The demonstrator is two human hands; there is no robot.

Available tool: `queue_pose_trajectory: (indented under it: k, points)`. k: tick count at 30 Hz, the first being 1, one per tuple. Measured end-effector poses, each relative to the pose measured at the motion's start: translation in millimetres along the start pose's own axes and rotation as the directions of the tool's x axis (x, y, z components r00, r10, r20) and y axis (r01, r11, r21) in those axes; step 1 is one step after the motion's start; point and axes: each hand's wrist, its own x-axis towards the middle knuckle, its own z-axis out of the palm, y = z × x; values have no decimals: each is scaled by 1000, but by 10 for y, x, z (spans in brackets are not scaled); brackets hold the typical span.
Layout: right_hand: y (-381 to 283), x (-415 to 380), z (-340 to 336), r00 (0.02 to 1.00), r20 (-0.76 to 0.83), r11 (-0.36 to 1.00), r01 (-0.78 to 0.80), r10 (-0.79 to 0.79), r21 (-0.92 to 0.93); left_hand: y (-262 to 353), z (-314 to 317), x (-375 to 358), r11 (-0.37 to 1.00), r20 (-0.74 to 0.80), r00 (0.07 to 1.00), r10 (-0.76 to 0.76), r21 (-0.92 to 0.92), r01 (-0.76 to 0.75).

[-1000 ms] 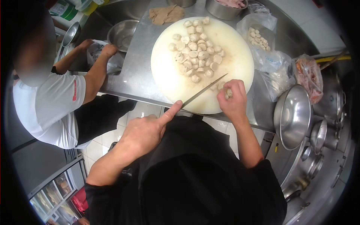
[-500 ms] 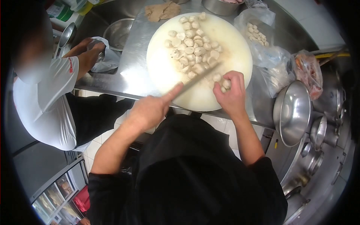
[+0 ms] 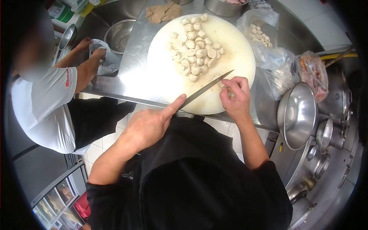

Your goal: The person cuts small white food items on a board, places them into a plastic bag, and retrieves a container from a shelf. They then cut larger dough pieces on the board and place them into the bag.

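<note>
Knife [image 3: 205, 90] in left hand [image 3: 147, 128], grip closed, index finger along blade; blade slants over round board [image 3: 239, 50], tip just beside right fingertips. Right hand [image 3: 236, 97] curled around pale pieces [image 3: 230, 93] on board. Cut pale balls [image 3: 196, 51] heaped beyond blade. Clear bag [image 3: 264, 19] holds small white pieces [image 3: 260, 36]; bag beside it [image 3: 313, 76], reddish contents. Metal pot [image 3: 223, 9], pinkish contents.

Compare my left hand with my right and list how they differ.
The left hand grips the knife, one finger stretched along it; the right hand curls around pale pieces. The left hand is mostly off the near edge of the board, the right mostly over it. Both are bare.
</note>
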Motion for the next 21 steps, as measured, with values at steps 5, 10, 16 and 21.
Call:
queue_pose_trajectory:
  k: [5, 10, 16, 21]
  points:
    - [7, 6, 10, 999, -22, 998, -49, 50, 30, 20, -32, -57, 995, 60, 998, -6, 96, 1]
    - [24, -8, -9, 1000, -3, 1000, 5, -5, 4, 24, 62, 120, 999, 201, 980, -14, 47, 5]
    - [57, 91, 58, 999, 52, 999, 11, -13, 46, -229, 90, 334, 999, 149, 988, -46, 21, 43]
    - [-8, 87, -68, 982, 140, 992, 127, -123, -15, -279, 67, 219, 1000, -22, 1000, -7, -2, 7]
